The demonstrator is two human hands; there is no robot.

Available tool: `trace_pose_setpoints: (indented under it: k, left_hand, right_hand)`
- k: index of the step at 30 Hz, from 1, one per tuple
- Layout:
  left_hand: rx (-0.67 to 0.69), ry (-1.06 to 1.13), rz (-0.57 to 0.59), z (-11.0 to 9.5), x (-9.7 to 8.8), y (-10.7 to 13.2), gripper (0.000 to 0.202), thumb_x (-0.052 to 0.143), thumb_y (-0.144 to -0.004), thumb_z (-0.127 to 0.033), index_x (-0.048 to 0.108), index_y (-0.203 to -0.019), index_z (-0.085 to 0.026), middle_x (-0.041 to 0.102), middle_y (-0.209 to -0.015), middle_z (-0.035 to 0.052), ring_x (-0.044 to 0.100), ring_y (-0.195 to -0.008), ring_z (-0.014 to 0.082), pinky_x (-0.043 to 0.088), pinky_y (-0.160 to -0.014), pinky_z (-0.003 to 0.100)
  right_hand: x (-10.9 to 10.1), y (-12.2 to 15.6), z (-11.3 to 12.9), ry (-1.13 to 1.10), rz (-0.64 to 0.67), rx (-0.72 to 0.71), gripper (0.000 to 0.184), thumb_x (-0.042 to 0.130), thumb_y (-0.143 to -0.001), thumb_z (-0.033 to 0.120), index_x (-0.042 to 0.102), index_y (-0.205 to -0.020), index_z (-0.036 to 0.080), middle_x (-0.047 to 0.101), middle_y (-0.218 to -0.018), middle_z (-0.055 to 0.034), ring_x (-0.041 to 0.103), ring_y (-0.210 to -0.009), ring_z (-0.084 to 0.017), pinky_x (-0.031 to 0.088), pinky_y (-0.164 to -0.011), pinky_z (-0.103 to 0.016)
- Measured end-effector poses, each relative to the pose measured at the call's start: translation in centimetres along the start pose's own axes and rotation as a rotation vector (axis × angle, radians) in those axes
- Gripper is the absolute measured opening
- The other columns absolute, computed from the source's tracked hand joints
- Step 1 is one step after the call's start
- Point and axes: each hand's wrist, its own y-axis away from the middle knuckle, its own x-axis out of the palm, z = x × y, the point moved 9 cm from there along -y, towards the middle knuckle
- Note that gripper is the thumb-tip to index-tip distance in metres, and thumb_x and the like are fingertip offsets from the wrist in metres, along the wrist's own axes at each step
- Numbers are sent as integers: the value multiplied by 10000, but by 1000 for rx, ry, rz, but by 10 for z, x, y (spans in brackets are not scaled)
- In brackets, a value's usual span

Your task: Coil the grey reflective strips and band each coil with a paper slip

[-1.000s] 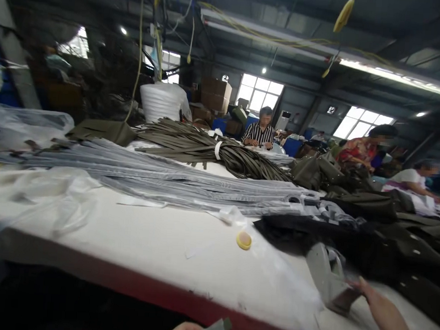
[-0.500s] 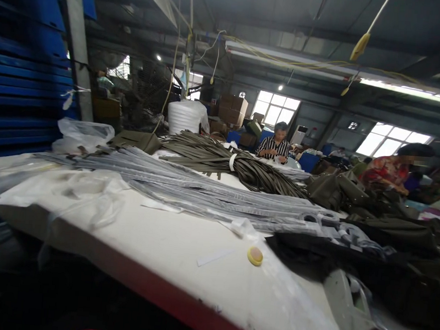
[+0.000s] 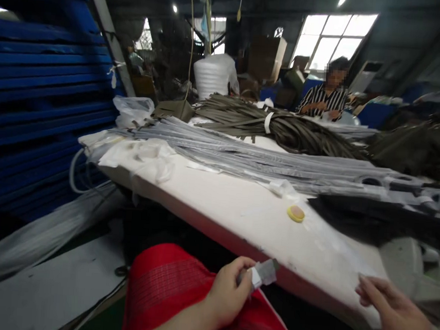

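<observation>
My left hand [image 3: 229, 291] is closed around the end of a grey strip [image 3: 269, 270], with a small white piece [image 3: 256, 277] wrapped on or lying against it, above my red-covered lap. The rest of the strip is hidden by my fingers. Over the table's near right edge, my right hand [image 3: 401, 313] has its thumb and fingers pressed together; whatever they hold, if anything, I cannot make out. Just beyond it is a grey tape dispenser [image 3: 405, 258], partly blurred. A round yellow-rimmed item [image 3: 295, 213] lies on the white table [image 3: 236, 199].
Long grey plastic-wrapped strips [image 3: 250, 159] lie across the table, with a banded bundle of olive straps [image 3: 298, 125] behind. Dark fabric [image 3: 352, 214] covers the right side. Blue stacked panels [image 3: 40, 97] rise at left. A person in a striped shirt [image 3: 326, 102] sits across.
The view has tilted down and turned left. My left hand with the grey strip and my right hand, both barely showing at the bottom edge before, are now in plain view.
</observation>
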Motion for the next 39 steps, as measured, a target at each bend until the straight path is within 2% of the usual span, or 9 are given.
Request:
trace_pose_setpoints:
  k: [3,5,7,9,15,20,26,33,39]
  left_hand:
    - [14,-133,-30,-4,-3,7,264,475,-906,-253,644,-1101,-196,715,-985,38,630,-844,175,463,-777,279]
    - [9,-187,-65,-3,-8,12,270,477,-911,-256,636,-1124,-210,718,-986,30,632,-831,171,470,-763,278]
    - [12,-215,-106,-3,-14,15,265,476,-915,-258,633,-1124,-215,720,-982,27,632,-826,169,476,-751,274]
    - [20,-217,-149,-3,-20,18,258,473,-919,-258,632,-1118,-218,721,-988,26,634,-830,167,481,-744,268]
    - [15,-164,-217,1,-32,16,258,469,-912,-234,630,-1112,-213,725,-974,27,638,-813,161,487,-743,263]
    - [39,-152,-201,3,-32,11,250,463,-932,-268,619,-1121,-213,724,-990,33,643,-844,167,489,-760,266]
    - [41,-155,-198,2,-36,13,274,401,-975,-293,617,-1129,-223,722,-987,25,648,-864,165,484,-765,265]
    - [32,-71,-275,8,-46,14,223,514,-938,-354,644,-1019,-193,730,-911,37,671,-810,163,511,-733,247]
    - [151,-89,-339,13,-54,15,317,517,-922,-462,686,-1006,-207,741,-991,77,693,-888,202,559,-790,266]
  right_hand:
    - [101,36,60,-314,394,44,380,682,-779,589,634,-803,213,645,-730,-28,559,-637,-167,470,-586,-279]
    - [155,66,96,-417,653,32,374,688,-801,561,622,-768,195,618,-687,-15,506,-592,-133,428,-563,-253]
    - [190,91,121,-446,847,-9,371,687,-819,542,622,-758,182,608,-666,-13,502,-585,-127,419,-573,-253]
    - [207,105,134,-454,941,-32,378,689,-819,542,625,-754,176,605,-661,-13,511,-591,-129,423,-582,-258]
    - [221,104,119,-467,888,47,440,722,-758,592,606,-711,170,595,-617,-7,491,-548,-116,393,-544,-248]
    - [229,103,96,-447,845,108,445,727,-747,592,586,-701,173,604,-585,-5,482,-501,-110,355,-516,-245]
    - [231,100,92,-395,804,137,458,731,-736,591,570,-665,168,616,-557,-13,475,-465,-106,336,-505,-245]
    - [250,107,92,-399,923,176,468,755,-707,587,587,-693,151,664,-593,-37,496,-438,-98,320,-472,-223]
    - [257,109,94,-474,972,209,485,812,-622,564,658,-704,111,677,-643,-63,529,-463,-107,381,-477,-232]
